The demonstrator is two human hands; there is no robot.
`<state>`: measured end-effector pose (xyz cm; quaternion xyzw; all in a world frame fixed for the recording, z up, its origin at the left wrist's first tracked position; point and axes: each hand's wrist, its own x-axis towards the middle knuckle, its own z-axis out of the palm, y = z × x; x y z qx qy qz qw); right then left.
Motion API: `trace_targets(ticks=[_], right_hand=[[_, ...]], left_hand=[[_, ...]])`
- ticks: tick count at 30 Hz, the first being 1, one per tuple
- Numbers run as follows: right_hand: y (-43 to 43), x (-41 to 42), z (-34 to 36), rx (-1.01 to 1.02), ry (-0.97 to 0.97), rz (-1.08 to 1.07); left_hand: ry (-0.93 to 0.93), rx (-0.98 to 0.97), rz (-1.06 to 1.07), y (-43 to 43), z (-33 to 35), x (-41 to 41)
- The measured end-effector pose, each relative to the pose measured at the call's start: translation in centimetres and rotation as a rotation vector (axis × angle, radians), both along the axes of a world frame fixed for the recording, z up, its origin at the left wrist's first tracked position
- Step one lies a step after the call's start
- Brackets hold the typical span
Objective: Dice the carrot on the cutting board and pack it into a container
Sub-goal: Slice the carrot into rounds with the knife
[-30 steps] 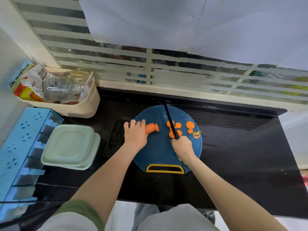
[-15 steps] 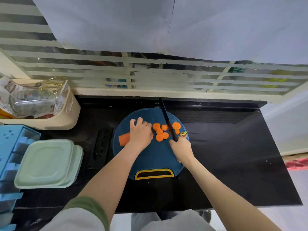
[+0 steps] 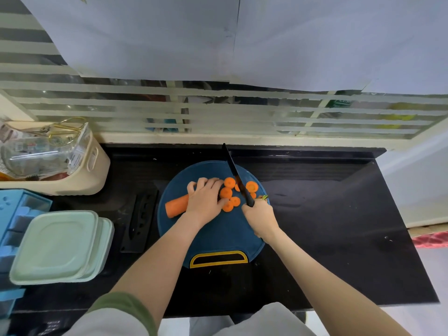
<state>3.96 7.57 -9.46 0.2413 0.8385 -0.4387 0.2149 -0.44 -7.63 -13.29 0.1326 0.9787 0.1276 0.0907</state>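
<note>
A round blue cutting board (image 3: 218, 238) with a yellow handle slot lies on the black counter. On its left part lies an uncut carrot stub (image 3: 176, 205), its right end hidden under my left hand (image 3: 206, 202). That hand's bent fingers and thumb gather several round carrot slices (image 3: 226, 192) near the board's far side. My right hand (image 3: 260, 217) grips the handle of a black knife (image 3: 234, 170), whose blade points away from me and stands among the slices. A carrot top with a green stem (image 3: 264, 197) lies by my right hand.
Two stacked pale green lidded containers (image 3: 60, 246) sit at the left, beside a blue rack (image 3: 14, 214). A beige basket (image 3: 94, 175) of packets stands at the back left. A black knife sheath (image 3: 140, 221) lies left of the board. Bare black counter (image 3: 327, 226) extends right.
My left hand has let go of the carrot stub, which now lies to its left, and has moved onto the cut slices. The knife blade has shifted in among the slices.
</note>
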Motion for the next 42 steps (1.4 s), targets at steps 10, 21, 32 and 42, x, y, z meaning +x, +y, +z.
trace_targets(ticks=[10,21,32,42], right_hand=[[-4.7,0.5,0.2,-0.083,-0.040,0.130],[-9.0,1.5,-0.2,-0.063,-0.044,0.189],[-9.3,0.8,-1.0,0.009,-0.050,0.282],[-9.2,0.7,-1.4,0.024,-0.005,0.288]], left_hand=[[0.084,-0.197,0.108,-8.6,-0.2,3.0],[0.010,-0.232,0.108,-9.7,0.2,2.7],[-0.093,-0.209,0.036,-10.7,0.5,1.4],[-0.161,-0.159,0.036,-11.2,0.6,0.9]])
